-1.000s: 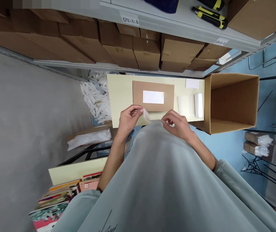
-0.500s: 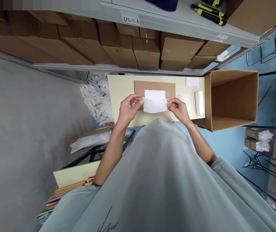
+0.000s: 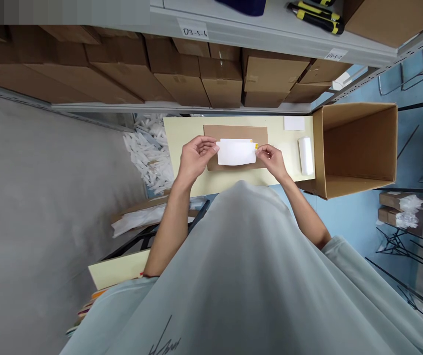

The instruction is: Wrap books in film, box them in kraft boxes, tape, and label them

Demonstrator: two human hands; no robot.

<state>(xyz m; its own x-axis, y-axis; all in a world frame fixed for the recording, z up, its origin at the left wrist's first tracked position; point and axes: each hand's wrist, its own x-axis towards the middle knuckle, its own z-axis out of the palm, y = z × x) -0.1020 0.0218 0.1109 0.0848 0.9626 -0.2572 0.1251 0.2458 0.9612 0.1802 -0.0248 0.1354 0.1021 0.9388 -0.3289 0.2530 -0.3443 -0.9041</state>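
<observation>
A flat brown envelope lies on a small pale yellow table. Over it I hold a white rectangular label sheet, stretched flat between both hands. My left hand pinches its left edge and my right hand pinches its right edge, near a small yellow mark. The sheet covers most of the white label that sits on the envelope; only a thin strip of that label shows above it.
A white roll and a small white slip lie on the table's right side. An open cardboard box stands to the right. Shelves of brown cartons run behind. Heaped white paper scraps lie left of the table.
Both hands rose from the table's near edge to above the envelope. The small curled piece between them became a sheet spread flat and now covers the envelope's label.
</observation>
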